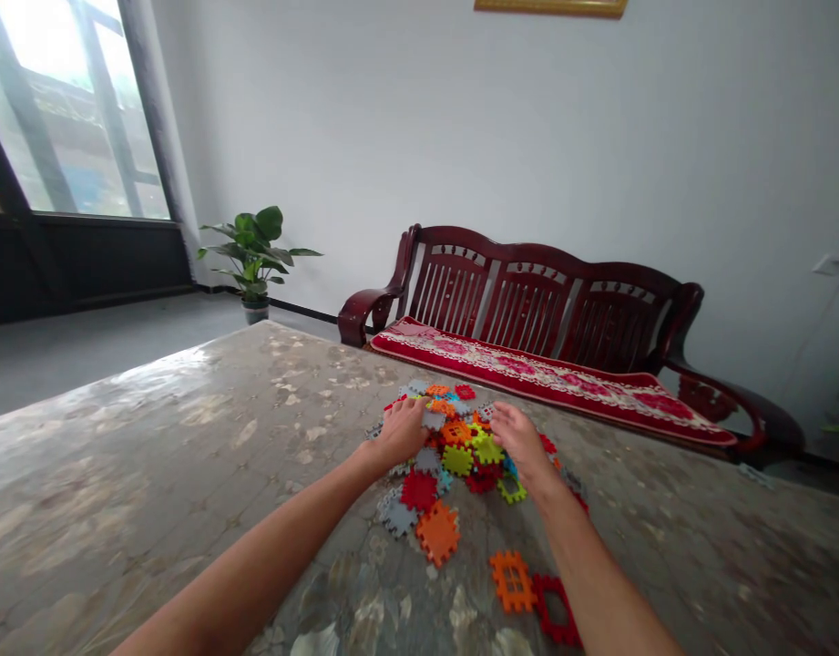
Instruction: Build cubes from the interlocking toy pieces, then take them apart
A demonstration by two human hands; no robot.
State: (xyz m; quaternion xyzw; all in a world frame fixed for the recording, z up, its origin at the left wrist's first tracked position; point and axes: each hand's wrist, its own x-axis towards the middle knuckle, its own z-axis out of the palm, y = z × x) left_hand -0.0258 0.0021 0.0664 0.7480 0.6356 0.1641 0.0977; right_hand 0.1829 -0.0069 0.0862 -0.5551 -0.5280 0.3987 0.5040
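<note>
A heap of colourful plastic interlocking tiles with notched edges lies on the table between my hands. My left hand [404, 430] is at the heap's left side, its fingers closed on a grey tile [434, 419]. On the right, my right hand [518, 437] is over the heap's edge, fingers bent and thumb apart, with nothing visible in it. Close by are a yellow-green tile [487, 447] and an orange window tile [455, 432]. Nearer to me are a red tile [419, 490], a solid orange tile [437, 533], another orange window tile [512, 581] and a red frame tile [554, 609], partly behind my right forearm.
A patterned, glossy cover lies over the table [207, 474]. Beyond its far edge stands a dark red wooden bench [528, 301] with a red floral seat cover [528, 366]. A potted plant [253, 251] stands at the far left, near a window [84, 109].
</note>
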